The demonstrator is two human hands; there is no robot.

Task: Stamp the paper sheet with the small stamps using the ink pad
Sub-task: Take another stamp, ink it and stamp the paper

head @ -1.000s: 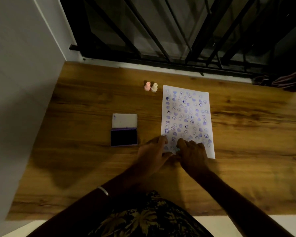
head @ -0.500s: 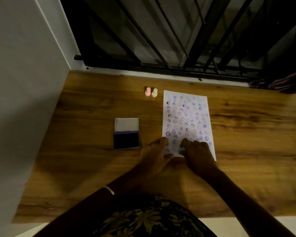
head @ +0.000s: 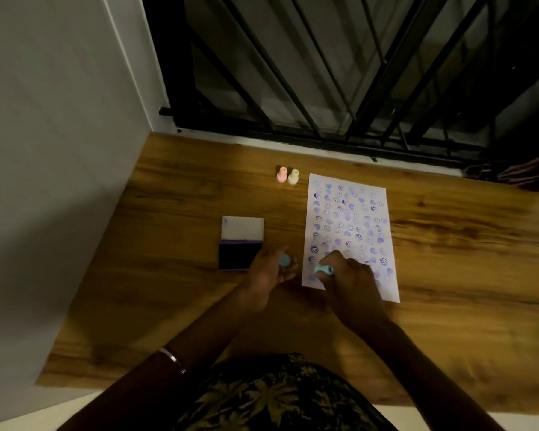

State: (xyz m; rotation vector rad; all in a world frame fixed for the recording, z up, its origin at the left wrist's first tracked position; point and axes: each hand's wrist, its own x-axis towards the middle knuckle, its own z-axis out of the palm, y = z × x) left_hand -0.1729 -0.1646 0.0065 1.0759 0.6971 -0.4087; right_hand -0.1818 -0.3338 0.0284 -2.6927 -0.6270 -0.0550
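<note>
Right hand (head: 350, 283) grasps a blue stamp (head: 324, 270) in its fingers over the near left corner of the paper sheet (head: 349, 225), which lies flat on the table (head: 448, 275). Left hand (head: 266, 275) pinches a blue piece (head: 284, 260) just beside the open ink pad (head: 239, 255). Pink stamp (head: 281, 174) and cream stamp (head: 293, 176) stand at the sheet's far left corner.

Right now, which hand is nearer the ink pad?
Left. The left hand sits right beside the ink pad, holding a blue stamp; the right hand is farther off, over the paper.
</note>
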